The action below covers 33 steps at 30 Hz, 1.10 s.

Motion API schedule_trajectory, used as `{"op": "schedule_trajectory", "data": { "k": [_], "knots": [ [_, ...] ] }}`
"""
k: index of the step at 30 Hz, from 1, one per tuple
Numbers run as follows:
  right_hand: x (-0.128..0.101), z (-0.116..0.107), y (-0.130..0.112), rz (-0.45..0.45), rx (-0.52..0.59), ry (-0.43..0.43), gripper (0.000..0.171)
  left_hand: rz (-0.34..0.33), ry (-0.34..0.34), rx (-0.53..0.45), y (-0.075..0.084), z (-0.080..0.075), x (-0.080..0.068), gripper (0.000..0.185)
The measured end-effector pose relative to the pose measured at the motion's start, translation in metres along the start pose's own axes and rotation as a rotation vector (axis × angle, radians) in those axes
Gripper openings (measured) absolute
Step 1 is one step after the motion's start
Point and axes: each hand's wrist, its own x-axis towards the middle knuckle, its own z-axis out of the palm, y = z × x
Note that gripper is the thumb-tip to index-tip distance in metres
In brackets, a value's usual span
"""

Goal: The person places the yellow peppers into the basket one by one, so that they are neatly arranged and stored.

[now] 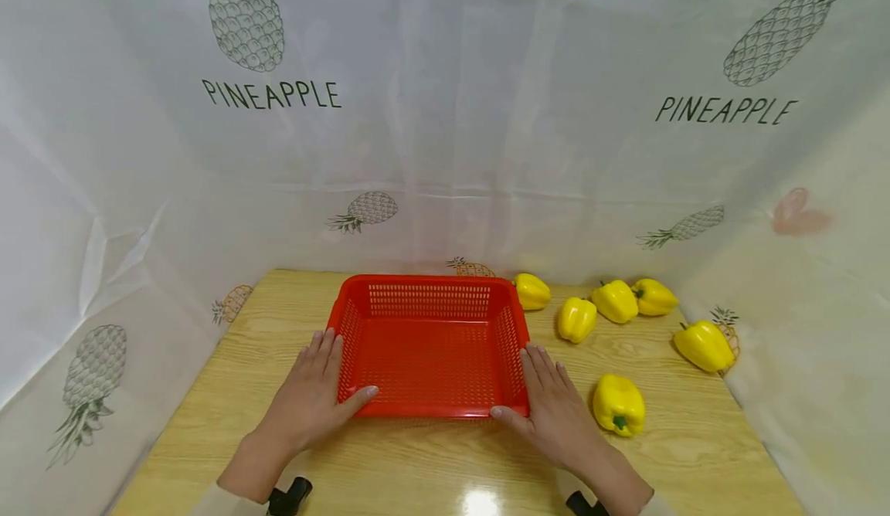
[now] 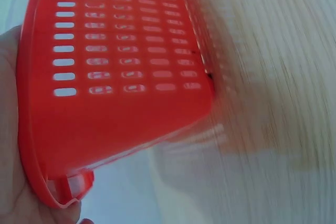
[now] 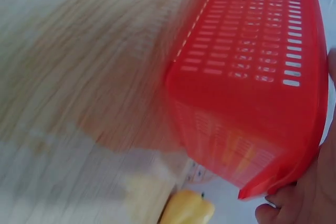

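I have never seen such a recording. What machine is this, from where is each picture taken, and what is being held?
There is no machine here, only a person's two bare hands. The widest picture comes from a camera on the head, looking down. The other two come from cameras on the wrists, each showing one hand's work up close.

The left hand and right hand grip opposite sides of a red plastic basket. To its right, six yellow peppers lie on a wooden table.
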Motion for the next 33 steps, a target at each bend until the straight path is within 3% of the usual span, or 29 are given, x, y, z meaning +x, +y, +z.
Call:
{"op": "schedule_trajectory", "data": {
  "k": [4,7,17,27,33],
  "knots": [
    [-0.017,-0.006,0.011,0.009,-0.023,0.016,0.106,0.020,-0.026,0.019,0.024,0.005,0.003,0.113],
    [-0.027,-0.009,0.018,0.020,-0.040,0.023,0.104,0.024,-0.059,0.013,0.032,0.003,0.003,0.118],
    [-0.039,-0.010,0.025,-0.030,-0.063,0.052,0.099,0.053,-0.124,-0.059,0.005,-0.008,-0.006,0.128],
    [-0.040,-0.013,0.028,0.001,-0.019,0.020,0.099,0.119,-0.168,-0.036,0.012,-0.017,0.001,0.130],
    [-0.039,-0.011,0.029,-0.003,-0.014,0.021,0.100,0.088,-0.216,-0.078,0.016,-0.017,0.004,0.135]
  ]
}}
